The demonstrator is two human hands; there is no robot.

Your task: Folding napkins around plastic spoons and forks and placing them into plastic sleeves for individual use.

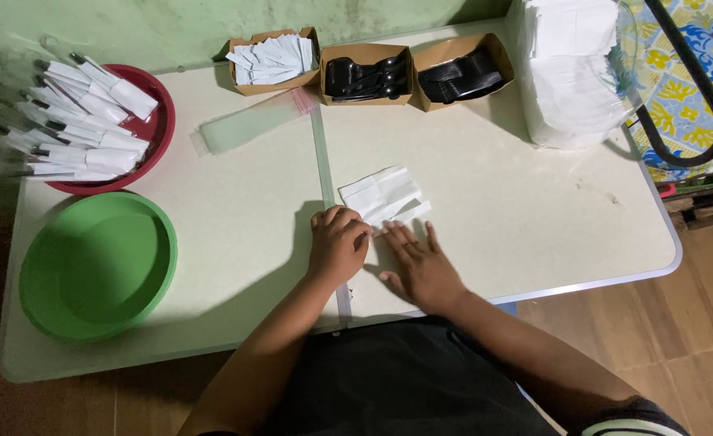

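Currently left hand [338, 242] fingers curl, pressing the white folded paper napkin [383, 196]; right hand [419, 262] lies flat, fingers spread, just beside it. Left of napkin: round red bowl [161, 121] holds many wrapped sets, round green bowl [98, 265] nothing yet.

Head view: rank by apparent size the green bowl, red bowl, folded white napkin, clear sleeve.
1. green bowl, largest, though nearer the camera
2. red bowl, partly covered
3/4. clear sleeve and napkin: too alike to rank
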